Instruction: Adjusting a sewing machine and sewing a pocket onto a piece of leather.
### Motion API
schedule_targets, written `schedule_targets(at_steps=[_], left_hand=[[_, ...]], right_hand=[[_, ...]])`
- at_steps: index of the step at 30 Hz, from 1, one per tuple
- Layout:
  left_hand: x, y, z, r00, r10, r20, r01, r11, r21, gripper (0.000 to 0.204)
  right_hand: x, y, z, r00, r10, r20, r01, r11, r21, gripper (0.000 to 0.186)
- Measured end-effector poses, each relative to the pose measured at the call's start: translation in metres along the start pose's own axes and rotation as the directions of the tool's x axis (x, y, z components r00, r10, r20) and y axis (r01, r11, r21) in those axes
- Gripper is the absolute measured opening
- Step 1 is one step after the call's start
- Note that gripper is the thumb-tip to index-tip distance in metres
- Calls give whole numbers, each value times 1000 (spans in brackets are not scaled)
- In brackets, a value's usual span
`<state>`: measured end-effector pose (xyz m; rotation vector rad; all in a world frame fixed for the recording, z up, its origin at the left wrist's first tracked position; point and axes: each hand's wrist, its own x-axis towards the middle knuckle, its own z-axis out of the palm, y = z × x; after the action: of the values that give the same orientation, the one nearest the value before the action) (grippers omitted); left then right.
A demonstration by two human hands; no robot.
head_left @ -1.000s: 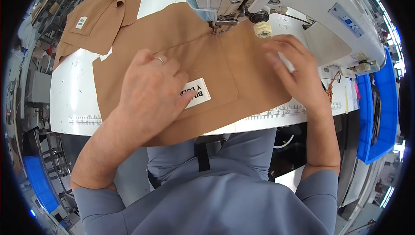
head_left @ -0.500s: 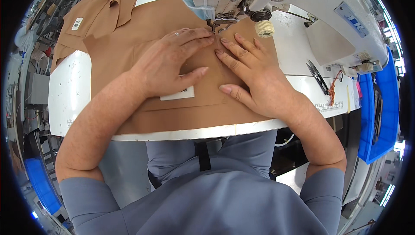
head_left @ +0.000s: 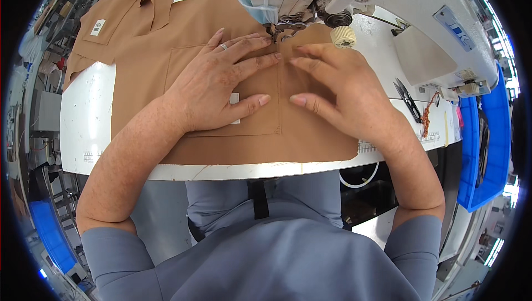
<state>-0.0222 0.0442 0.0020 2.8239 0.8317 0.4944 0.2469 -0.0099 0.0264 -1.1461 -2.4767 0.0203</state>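
Note:
A brown fabric panel (head_left: 233, 150) lies under the needle and presser foot (head_left: 274, 36) of a white sewing machine (head_left: 399, 2). A stitched patch, like a pocket, shows on it, with a seam running down from the presser foot to a corner. My left hand (head_left: 219, 79) rests open on the patch, fingers spread, fingertips just beside the foot. It partly covers a white label (head_left: 235, 110). My right hand (head_left: 346, 85) hovers at or just above the cloth right of the seam, fingers apart and slightly blurred. Nothing shows in its grasp.
Another brown piece with a white label (head_left: 98, 27) lies at the far left. Black thread snips (head_left: 408, 100) and a tangle of orange thread (head_left: 426, 121) lie on the right of the white table (head_left: 88, 118). A blue bin (head_left: 486, 151) hangs beyond the right edge.
The fabric has turned a little and moved away from me, its front edge now farther back. My right hand has lifted its fingers and shifted right. My left fingers have spread wider.

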Motion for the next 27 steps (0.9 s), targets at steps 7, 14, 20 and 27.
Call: schedule_targets(at_steps=[7,14,20,27], left_hand=[[-1,0,0,1000,-5,18,5,1000,-4,63],[0,0,2,999,34,-17,-36,989,-142,61],[-4,-1,2,999,10,-37,-15,991,-130,61],[-3,0,1,1000,5,-25,-8,992,-126,61]], right_hand=[[28,17,13,917,397,-27,-367,871,327,30],[35,34,40,842,539,-12,-463,734,496,33],[37,29,42,812,583,7,-498,689,527,30],[35,29,35,852,524,-22,-459,765,452,26]])
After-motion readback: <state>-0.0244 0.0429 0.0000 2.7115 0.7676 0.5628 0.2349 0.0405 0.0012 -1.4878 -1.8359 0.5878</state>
